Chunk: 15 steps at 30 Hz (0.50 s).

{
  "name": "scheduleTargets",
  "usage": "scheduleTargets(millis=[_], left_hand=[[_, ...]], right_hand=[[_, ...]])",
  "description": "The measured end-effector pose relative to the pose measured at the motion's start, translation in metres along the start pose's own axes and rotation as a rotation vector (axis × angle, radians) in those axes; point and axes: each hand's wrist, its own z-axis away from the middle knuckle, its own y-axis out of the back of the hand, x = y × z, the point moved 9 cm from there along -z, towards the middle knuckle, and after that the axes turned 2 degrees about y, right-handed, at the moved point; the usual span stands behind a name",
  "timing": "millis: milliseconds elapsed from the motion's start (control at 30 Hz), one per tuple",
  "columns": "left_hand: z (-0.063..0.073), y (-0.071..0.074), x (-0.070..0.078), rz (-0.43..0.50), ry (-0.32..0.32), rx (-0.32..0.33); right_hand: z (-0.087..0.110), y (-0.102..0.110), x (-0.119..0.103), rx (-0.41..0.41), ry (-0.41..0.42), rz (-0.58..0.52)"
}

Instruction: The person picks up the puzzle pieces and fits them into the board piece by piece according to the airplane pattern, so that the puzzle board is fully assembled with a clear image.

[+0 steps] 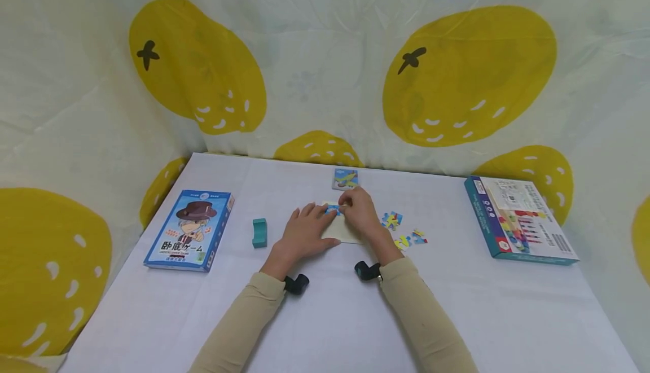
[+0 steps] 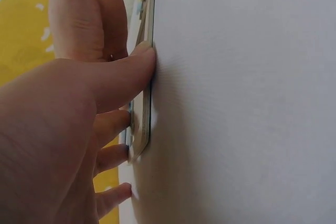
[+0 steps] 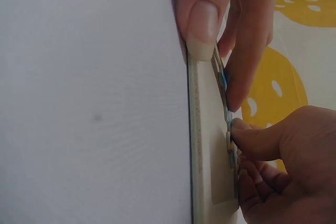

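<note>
A pale jigsaw tray (image 1: pixel 346 234) lies on the table with blue puzzle pieces (image 1: pixel 332 209) along its far edge. My left hand (image 1: pixel 307 232) rests over the tray's left side, fingers spread on the pieces and thumb against the near edge. From the right, my right hand (image 1: pixel 359 210) pinches a puzzle piece between thumb and fingers at the tray's far side; the fingers hide most of that piece. In the right wrist view, the right thumb (image 3: pixel 260 141) is right at the row of pieces. Loose puzzle pieces (image 1: pixel 392 220) lie to the right of the tray.
Beyond the tray is a small square picture (image 1: pixel 346 179) of a yellow plane. A teal notched block (image 1: pixel 259 233) stands to the left, with a blue game box (image 1: pixel 189 231) farther left. Another game box (image 1: pixel 523 220) lies at the right. A printed curtain (image 1: pixel 325 68) hangs behind the table.
</note>
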Motion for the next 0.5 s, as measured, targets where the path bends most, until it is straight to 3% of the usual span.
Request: scheduleTargets(millis=[300, 500], left_hand=[[-0.004, -0.006, 0.000, -0.047, 0.017, -0.010], [-0.003, -0.008, -0.002, -0.056, 0.042, -0.026]], right_hand=[[0.008, 0.002, 0.006, -0.010, -0.041, -0.018], [0.017, 0.011, 0.006, 0.017, -0.021, -0.021]])
